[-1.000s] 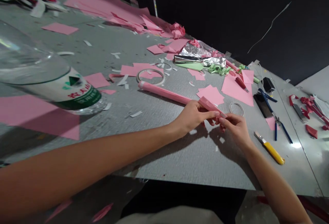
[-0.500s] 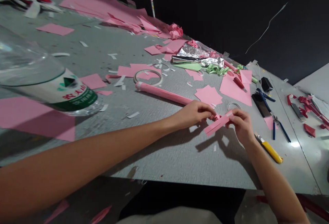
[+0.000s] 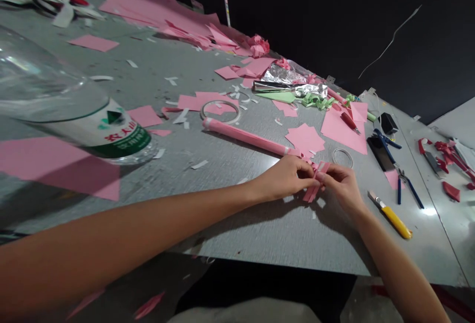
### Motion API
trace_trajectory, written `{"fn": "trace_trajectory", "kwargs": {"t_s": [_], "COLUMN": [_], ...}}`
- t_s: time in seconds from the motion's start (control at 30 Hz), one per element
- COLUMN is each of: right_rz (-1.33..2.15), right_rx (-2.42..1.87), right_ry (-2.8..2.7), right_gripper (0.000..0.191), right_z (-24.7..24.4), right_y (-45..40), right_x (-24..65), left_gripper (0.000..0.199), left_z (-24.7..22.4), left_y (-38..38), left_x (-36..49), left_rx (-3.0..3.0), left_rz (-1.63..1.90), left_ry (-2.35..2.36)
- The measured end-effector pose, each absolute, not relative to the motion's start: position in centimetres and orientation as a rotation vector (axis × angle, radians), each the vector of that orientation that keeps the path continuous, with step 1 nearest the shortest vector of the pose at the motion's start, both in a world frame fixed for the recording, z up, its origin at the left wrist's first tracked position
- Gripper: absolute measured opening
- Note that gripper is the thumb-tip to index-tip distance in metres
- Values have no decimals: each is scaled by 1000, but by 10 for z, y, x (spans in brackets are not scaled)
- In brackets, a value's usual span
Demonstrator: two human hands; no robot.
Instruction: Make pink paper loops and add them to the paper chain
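My left hand [image 3: 291, 177] is closed, its thumb and fingers pinching a pink paper strip [image 3: 311, 190] near the strip's middle. My right hand [image 3: 339, 182] pinches the same strip from the other side, thumb against it, so the two hands nearly touch. A small white patch shows at the strip's upper end. Just behind my left hand, a long pink paper roll [image 3: 247, 136] lies on the table, with crumpled pink paper at its near end. Pink paper squares [image 3: 306, 137] rest behind the hands, beside a thin white ring [image 3: 342, 158].
A large plastic bottle [image 3: 122, 132] stands at the left. A yellow-handled knife [image 3: 396, 222], blue pliers [image 3: 410, 189] and a black phone [image 3: 380, 153] lie at the right. Behind are a tape roll [image 3: 220, 112], foil [image 3: 282, 74] and pink sheets [image 3: 148, 4]. The table's front edge [image 3: 267, 262] is near me.
My hands have come together, and my left thumb now presses on the strip. The strip has turned more upright. The whole view has shifted slightly.
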State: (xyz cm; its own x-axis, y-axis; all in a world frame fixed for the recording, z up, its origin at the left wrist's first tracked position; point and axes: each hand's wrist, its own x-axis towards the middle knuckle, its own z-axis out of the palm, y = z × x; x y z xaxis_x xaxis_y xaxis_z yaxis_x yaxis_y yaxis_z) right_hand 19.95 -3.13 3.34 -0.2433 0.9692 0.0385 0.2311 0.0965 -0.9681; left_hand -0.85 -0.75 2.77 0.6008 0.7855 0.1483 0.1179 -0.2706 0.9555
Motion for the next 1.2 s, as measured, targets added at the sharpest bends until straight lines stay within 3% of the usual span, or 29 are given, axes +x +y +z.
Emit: {"fn": "trace_trajectory", "kwargs": {"t_s": [0.47, 0.8, 1.2], "right_rz": [1197, 1222, 1280], "right_rx": [-1191, -1186, -1146], "right_ry": [-1694, -1681, -1667], "right_gripper": [29, 30, 28], "right_z": [33, 35, 33], "right_y": [-33, -33, -33], "right_x": [200, 200, 203], "left_gripper": [17, 30, 22], "left_z": [31, 30, 33], "left_y": [-1, -2, -9], "left_x": [-13, -14, -13], "left_rx": [1725, 1654, 1718], "left_rz": [863, 833, 1036], "left_ry": [765, 686, 768]}}
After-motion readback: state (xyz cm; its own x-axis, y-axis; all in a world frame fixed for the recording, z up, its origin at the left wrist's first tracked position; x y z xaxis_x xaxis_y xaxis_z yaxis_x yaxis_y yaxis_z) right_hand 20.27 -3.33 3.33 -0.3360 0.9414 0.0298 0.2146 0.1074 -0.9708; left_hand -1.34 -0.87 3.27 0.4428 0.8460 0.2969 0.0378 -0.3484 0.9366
